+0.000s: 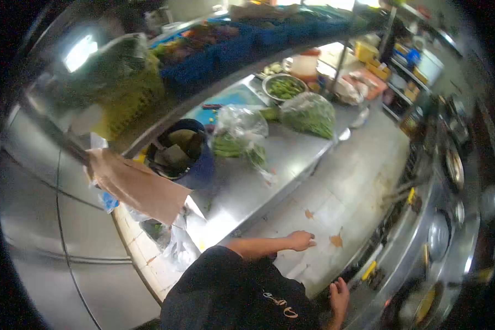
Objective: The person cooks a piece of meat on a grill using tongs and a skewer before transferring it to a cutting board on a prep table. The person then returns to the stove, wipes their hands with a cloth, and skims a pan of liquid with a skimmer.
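My left hand hangs over the tiled floor beside the steel counter. Its fingers are loosely bent with the tips slightly apart, and I see nothing in it. Lower down, near the stove side, my right hand has its fingers apart and holds nothing visible. Neither hand touches the counter. On that counter lie a clear bag of green vegetables and a larger bag of leafy greens. Behind them stands a metal bowl of cut green vegetables.
A dark blue bucket stands at the counter's near end, beside hanging brown cardboard. Blue crates of produce fill the shelf above. Pans and a stove line run along the right. Brown scraps lie on the floor.
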